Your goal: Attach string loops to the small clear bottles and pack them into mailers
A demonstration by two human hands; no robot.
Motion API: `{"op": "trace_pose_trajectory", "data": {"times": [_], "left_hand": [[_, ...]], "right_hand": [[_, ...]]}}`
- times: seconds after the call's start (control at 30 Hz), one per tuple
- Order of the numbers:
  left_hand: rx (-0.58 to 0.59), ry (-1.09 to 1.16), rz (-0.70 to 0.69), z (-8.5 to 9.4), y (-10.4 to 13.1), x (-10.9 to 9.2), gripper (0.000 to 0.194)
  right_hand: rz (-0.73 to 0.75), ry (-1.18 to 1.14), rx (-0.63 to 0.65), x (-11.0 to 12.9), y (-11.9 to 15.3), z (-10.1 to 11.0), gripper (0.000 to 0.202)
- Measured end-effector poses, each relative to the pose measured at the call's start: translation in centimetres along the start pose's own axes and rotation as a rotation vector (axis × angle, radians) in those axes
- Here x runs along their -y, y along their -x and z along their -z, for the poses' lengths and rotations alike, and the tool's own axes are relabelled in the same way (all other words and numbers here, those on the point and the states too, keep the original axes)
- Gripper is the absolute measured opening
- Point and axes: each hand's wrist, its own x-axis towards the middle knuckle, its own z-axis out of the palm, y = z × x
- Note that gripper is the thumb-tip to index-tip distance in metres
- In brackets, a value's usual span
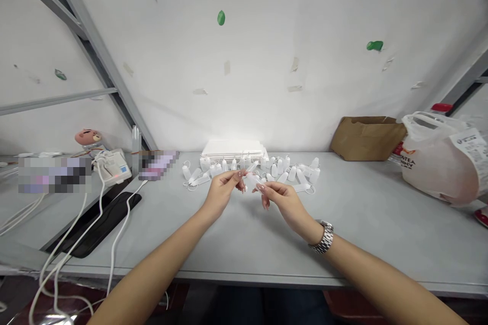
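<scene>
Above the grey tabletop, a small translucent white plastic bottle (252, 180) is held between my two hands. My right hand (284, 198) grips its body between thumb and fingers, a metal watch on that wrist. At the bottle's upper left end, my left hand (223, 189) is closed in a pinch; whether it grips a cap or the bottle's neck is too small to tell. Just beyond my fingers lie several similar translucent bottles (302, 176), some upright and some on their sides, many with thin white loops.
Behind the bottles sits a white flat stack (232, 148) against the wall. A brown paper bag (368, 139) and a white plastic bag (438, 162) stand at the right. Left are a black tray-like object (102, 223), white cables (119, 236) and a white power box (114, 167).
</scene>
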Motion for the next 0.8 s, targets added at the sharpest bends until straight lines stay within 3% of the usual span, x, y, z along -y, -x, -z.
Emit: {"op": "trace_pose_trajectory", "data": {"times": [0.27, 0.47, 0.7, 0.8], "left_hand": [[-0.027, 0.073, 0.059, -0.1, -0.3, 0.4, 0.019], [-0.017, 0.032, 0.108, -0.3, -0.2, 0.2, 0.023], [-0.005, -0.124, -0.079, -0.5, 0.7, 0.0, 0.030], [-0.015, -0.057, -0.046, -0.4, 0.5, 0.1, 0.035]], "right_hand": [[0.059, 0.102, -0.030, -0.2, 0.2, -0.5, 0.027], [0.059, 0.102, -0.062, -0.5, 0.2, -0.6, 0.027], [0.085, 0.077, -0.076, -0.5, 0.2, -0.5, 0.031], [0.072, 0.040, -0.046, -0.7, 0.1, -0.5, 0.032]]}}
